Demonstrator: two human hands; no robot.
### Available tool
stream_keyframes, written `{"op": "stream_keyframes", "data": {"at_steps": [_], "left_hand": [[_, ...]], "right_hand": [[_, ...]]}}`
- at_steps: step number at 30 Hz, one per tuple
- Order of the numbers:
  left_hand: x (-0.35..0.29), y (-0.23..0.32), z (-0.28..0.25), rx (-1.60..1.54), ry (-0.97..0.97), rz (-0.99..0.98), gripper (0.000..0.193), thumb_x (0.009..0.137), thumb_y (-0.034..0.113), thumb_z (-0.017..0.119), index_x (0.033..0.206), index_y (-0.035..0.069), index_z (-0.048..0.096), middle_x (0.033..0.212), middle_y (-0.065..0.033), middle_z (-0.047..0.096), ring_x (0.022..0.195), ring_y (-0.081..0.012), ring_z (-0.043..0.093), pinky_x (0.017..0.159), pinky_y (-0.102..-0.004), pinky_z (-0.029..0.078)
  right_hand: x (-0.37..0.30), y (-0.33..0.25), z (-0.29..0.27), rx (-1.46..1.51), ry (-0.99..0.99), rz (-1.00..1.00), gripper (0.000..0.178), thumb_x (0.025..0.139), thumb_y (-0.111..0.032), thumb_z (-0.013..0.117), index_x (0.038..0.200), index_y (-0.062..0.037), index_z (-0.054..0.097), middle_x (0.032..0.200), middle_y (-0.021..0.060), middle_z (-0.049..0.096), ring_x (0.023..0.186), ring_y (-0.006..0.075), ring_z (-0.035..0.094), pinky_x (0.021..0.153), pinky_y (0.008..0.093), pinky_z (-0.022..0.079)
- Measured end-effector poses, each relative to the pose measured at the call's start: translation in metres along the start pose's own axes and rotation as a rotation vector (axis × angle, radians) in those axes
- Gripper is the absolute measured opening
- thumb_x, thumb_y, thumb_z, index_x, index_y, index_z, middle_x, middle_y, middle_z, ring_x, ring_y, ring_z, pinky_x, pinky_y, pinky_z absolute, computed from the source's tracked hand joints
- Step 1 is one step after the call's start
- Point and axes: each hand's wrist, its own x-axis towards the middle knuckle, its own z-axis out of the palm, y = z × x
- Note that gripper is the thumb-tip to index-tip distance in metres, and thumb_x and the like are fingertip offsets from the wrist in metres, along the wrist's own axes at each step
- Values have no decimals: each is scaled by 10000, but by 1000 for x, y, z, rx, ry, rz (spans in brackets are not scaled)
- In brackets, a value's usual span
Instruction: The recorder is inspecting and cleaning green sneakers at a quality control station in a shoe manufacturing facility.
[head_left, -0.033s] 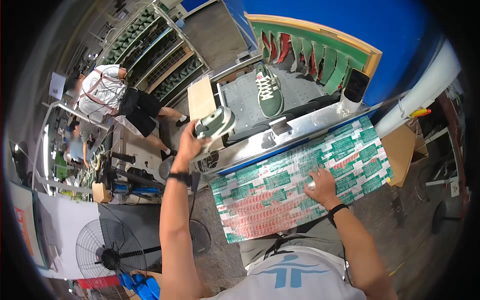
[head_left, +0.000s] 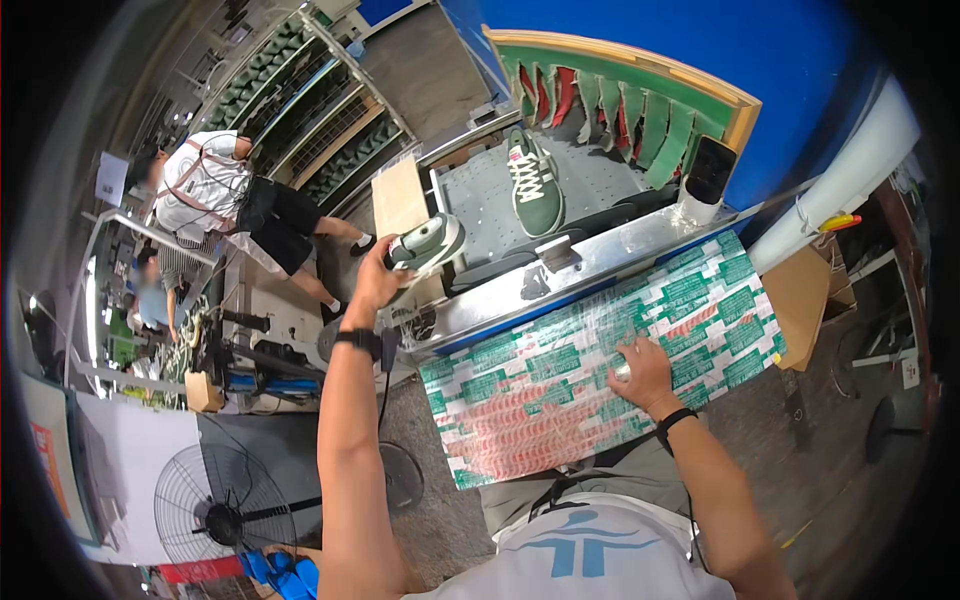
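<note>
My left hand (head_left: pixel 376 284) grips a dark green sneaker (head_left: pixel 424 236) with a pale sole. It holds the shoe tilted in the air over the left end of a metal machine bed. A second green sneaker (head_left: pixel 537 190) with cream laces stands on the grey dotted surface (head_left: pixel 478 198) behind the metal ledge. Over a board (head_left: pixel 530 405) covered with green, white and red printed tape, my right hand (head_left: pixel 645 376) rests with curled fingers. Something small and whitish shows at those fingers, too small to name.
Hanging green and red strips (head_left: pixel 635 115) line a wood-edged opening. A black device (head_left: pixel 711 168) stands at the ledge's right end. At left are a person in white (head_left: pixel 205 180), a shoe rack (head_left: pixel 310 110) and a fan (head_left: pixel 222 515). Cardboard (head_left: pixel 805 300) leans at right.
The sneaker in my left hand has turned slightly and shifted a little to the left. My right hand stays where it was on the board.
</note>
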Motion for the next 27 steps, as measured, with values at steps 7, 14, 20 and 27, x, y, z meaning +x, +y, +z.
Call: {"op": "stream_keyframes", "data": {"at_steps": [7, 14, 20, 27], "left_hand": [[87, -8, 39, 685, -4, -220, 1073, 717, 298, 947, 1623, -11, 463, 1668, -329, 457, 1573, -496, 411, 1268, -551, 395], [166, 93, 203, 53, 23, -45, 712, 910, 325, 909, 1441, -54, 625, 1254, -247, 761, 1151, -388, 735, 1032, -460, 560], [212, 75, 274, -302, 35, -130, 482, 895, 267, 943, 1251, -5, 765, 1132, -100, 817, 1015, -210, 764, 934, -365, 592], [171, 108, 180, -1035, -184, -382, 618, 1028, 595, 715, 1355, 70, 711, 1103, -75, 789, 911, -221, 770, 783, -357, 636]], "right_hand": [[6, 2, -6, -24, -36, -19, 417, 814, -396, 846, 1113, -123, 746, 1033, 111, 627, 944, 315, 677, 842, 464, 564], [6, 5, -4, -21, -18, -23, 428, 786, -374, 856, 1124, -128, 762, 1010, 100, 627, 918, 298, 669, 815, 453, 558], [3, 10, -1, -6, 38, -39, 419, 827, -451, 827, 1099, -138, 767, 1002, 79, 632, 882, 267, 675, 812, 414, 556], [-1, 12, 4, 19, -4, -35, 430, 836, -455, 837, 1102, -131, 741, 1013, 81, 633, 889, 268, 667, 824, 410, 550]]}}
